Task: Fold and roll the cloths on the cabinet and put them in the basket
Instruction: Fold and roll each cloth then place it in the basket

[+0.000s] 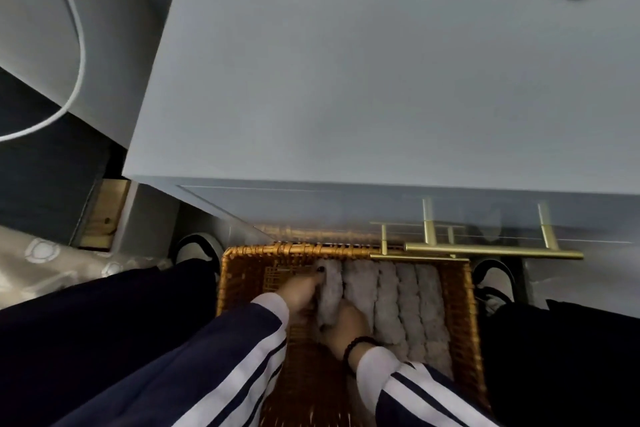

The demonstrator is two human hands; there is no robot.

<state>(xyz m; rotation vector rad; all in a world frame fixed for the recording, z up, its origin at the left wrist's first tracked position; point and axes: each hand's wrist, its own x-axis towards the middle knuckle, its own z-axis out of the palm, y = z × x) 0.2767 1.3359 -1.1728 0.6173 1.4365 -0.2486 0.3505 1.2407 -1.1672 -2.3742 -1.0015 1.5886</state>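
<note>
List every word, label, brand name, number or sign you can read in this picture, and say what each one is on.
None: no readable text shows anywhere in the head view.
The cabinet top and front are plain.
The basket and the rolled cloths in it carry no label.
The striped sleeves show only stripes.
The patterned fabric at the left edge has ring shapes, not letters.

I find no legible text, label, brand, number or sign anywhere in my head view. I note no readable marking on any surface.
</note>
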